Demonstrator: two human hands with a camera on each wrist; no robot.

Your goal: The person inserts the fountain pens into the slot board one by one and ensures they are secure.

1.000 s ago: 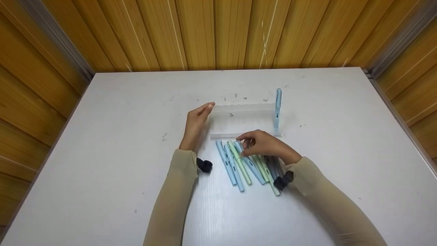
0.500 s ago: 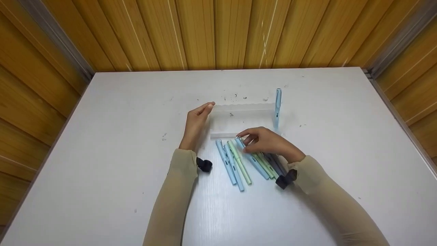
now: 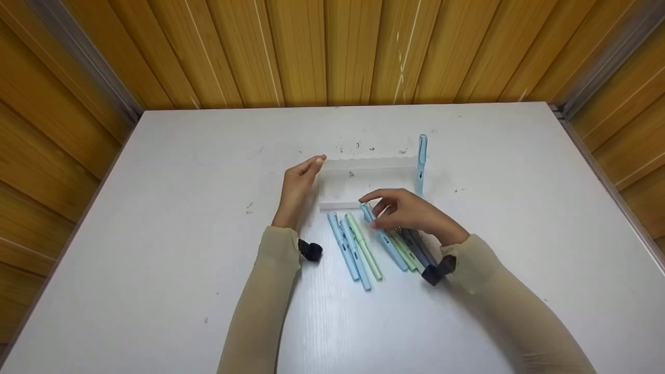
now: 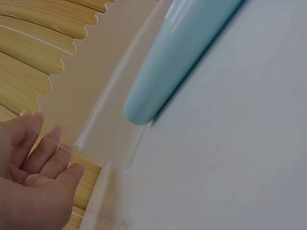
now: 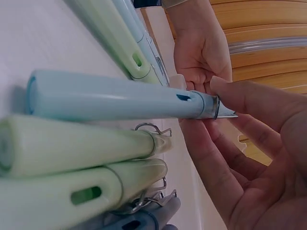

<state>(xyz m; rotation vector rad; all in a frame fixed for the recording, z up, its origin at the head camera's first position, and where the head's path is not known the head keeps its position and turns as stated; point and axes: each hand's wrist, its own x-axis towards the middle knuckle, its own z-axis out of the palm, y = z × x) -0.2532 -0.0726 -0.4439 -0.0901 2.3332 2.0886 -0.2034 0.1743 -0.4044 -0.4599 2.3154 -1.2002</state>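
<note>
Arms extended; right fingers pinching

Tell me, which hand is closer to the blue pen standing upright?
Right: the right hand is just in front of the upright pen; the left hand is at the opposite end of the clear stand.

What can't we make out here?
Head: near right corner of the clear holder, behind the right grip.
Head: near ends of the dark pens, behind the black wrist camera.
Left wrist: one end of the foreground blue pen, past the top edge.
Right wrist: lower green pen, cut off by the left edge.
</note>
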